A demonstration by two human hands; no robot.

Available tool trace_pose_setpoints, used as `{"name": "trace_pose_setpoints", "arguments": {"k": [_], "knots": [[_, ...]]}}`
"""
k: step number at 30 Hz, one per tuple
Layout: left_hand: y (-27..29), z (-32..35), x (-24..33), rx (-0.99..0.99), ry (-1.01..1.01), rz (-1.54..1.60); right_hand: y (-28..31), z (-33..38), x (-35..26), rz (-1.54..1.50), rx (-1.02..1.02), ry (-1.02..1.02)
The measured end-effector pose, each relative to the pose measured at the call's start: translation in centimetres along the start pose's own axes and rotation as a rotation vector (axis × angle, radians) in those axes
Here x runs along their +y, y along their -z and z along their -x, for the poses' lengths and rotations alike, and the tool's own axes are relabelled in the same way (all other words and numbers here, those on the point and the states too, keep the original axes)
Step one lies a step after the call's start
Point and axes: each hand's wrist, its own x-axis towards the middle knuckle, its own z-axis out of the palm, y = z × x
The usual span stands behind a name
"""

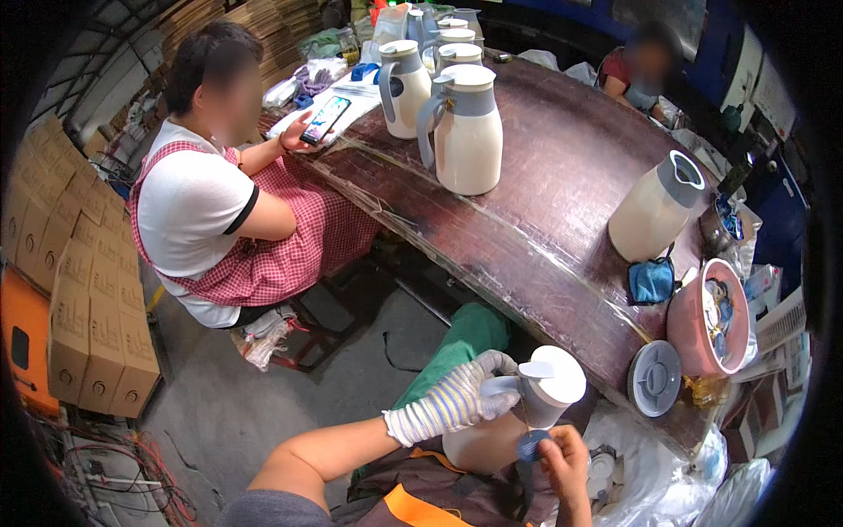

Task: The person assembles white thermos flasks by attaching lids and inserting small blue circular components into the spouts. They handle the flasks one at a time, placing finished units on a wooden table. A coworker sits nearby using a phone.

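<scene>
Workbench dark, worn wood; jugs on top; cartons stacked left

Head-worn fisheye looks steeply down, close over the worktable.

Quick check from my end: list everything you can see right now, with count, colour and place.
Lidded jugs: at least five, cream with grey tops, far end of table.
Open jug: one, cream, no lid, right side of table.
Held jug: one, cream, over the lap.
Loose lid: one, grey, near table edge.
Bucket: one, pink, holding small parts, right end of table.
Cloth: one, blue, beside the bucket.
Table: one, dark brown.
Cartons: many, brown, stacked at left.
Co-worker: one, seated left, white shirt, red checked apron, holding a phone.
Second person: far right, blurred.
Left hand: striped glove, gripping the handle.
Right hand: bare, pinching a blue disc.
</scene>
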Motion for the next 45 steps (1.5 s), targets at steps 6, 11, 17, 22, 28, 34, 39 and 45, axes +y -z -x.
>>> {"name": "trace_pose_setpoints", "arguments": {"k": [6, 11, 17, 22, 28, 34, 39, 45], "knots": [[0.2, 0.3, 0.3, 0.001, -0.032, -0.05, 2.7, 0.8, 0.5, 0.451, 0.025, 0.155], [-0.8, -0.1, -1.0, 0.014, -0.088, 0.143, 3.9, 0.8, -1.2, 0.101, 0.126, 0.117], [-0.2, 0.3, -0.4, 0.066, -0.074, 0.294, 1.9, 1.0, 0.8, 0.069, -0.132, -0.052], [4.1, 0.6, 3.3, 0.11, -0.183, 0.594, 2.7, 0.7, 0.7, -0.013, -0.002, -0.016], [9.5, -5.0, 8.0, 0.576, -0.597, 0.15, 2.6, 0.2, 1.3, 0.052, 0.05, 0.014], [16.1, -13.2, 4.1, 0.86, -0.666, -0.051, 1.8, -0.2, 2.7, 0.249, 0.041, 0.034], [19.3, -17.8, 4.6, 0.993, -0.723, -0.04, 2.7, -0.4, 3.4, 0.252, 0.095, -0.018], [24.0, -21.5, 4.2, 1.037, -0.665, -0.24, 3.4, -2.2, 1.9, 0.48, 0.1, 0.139]]}}
